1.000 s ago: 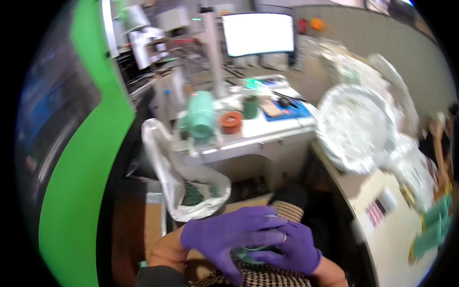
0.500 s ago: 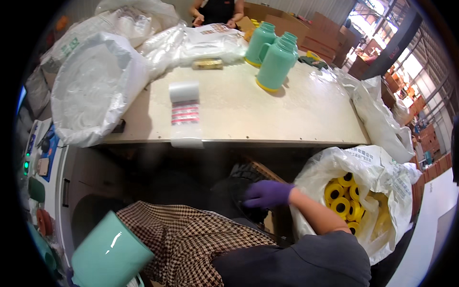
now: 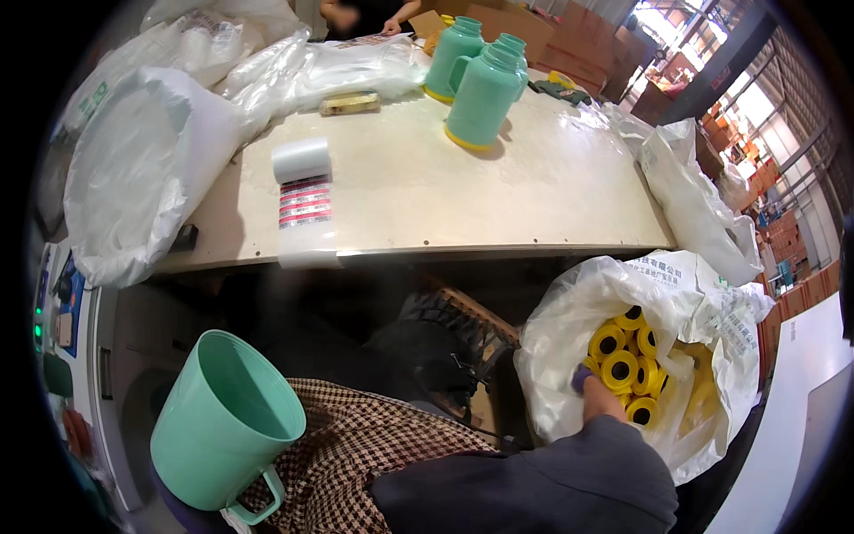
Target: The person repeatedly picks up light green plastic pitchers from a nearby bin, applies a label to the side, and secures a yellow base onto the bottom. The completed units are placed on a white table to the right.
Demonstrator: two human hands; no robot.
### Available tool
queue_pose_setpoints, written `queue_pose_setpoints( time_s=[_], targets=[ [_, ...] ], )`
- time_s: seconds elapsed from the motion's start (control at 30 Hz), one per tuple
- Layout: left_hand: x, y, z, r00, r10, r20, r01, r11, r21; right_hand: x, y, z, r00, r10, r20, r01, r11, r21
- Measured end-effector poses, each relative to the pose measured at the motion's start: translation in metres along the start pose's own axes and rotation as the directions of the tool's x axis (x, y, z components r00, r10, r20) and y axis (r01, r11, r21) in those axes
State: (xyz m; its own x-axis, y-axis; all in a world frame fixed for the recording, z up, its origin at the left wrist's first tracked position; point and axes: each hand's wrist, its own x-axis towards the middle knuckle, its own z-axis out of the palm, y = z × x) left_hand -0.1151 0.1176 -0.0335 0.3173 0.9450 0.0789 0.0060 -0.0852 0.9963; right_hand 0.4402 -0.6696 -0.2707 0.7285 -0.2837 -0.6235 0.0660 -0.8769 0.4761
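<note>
A mint-green thermos flask body (image 3: 218,427) with a side handle is tilted above my lap, its wide open end facing up. Under its lower end shows the purple glove of my left hand (image 3: 182,509), which supports it; most of those fingers are hidden. My right hand (image 3: 584,381), also in a purple glove, reaches into a white plastic sack (image 3: 553,334) at the right. Inside the sack lie several yellow ring-shaped parts (image 3: 620,369) with dark centres. The right fingers are at the left edge of these rings and mostly out of sight.
On the table (image 3: 400,209) stand several mint-green flasks (image 3: 485,98) with yellow bases. A roll of printed labels (image 3: 302,160) lies near the front edge. Another white sack (image 3: 133,169) sits at the left. Across the table, a person's hand (image 3: 391,27) shows.
My right hand has moved right, from beneath the table edge into the sack of yellow rings. The flask body has risen and turned, so its open end now shows.
</note>
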Motion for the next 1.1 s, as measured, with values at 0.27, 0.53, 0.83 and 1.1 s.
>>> queue_pose_setpoints(
  time_s=[0.27,0.53,0.83,1.1],
  targets=[
    [-0.005,0.037,0.035,0.997,0.050,0.061,-0.060,0.984,0.166,-0.054,-0.016,-0.079,0.871,0.054,-0.488,0.094,0.957,0.275],
    [0.008,0.078,0.150,0.957,0.255,0.136,-0.289,0.872,0.395,0.033,-0.012,-0.126,0.871,-0.163,-0.464,0.062,0.972,-0.225],
    [-0.005,0.079,0.157,0.992,0.117,0.046,-0.121,0.987,0.103,-0.073,-0.073,-0.199,0.878,-0.461,0.130,0.435,0.653,-0.621],
    [-0.020,0.059,0.139,0.996,0.065,-0.062,-0.073,0.988,-0.137,-0.294,-0.141,-0.414,0.362,-0.929,0.083,0.901,0.371,0.223]
  ],
)
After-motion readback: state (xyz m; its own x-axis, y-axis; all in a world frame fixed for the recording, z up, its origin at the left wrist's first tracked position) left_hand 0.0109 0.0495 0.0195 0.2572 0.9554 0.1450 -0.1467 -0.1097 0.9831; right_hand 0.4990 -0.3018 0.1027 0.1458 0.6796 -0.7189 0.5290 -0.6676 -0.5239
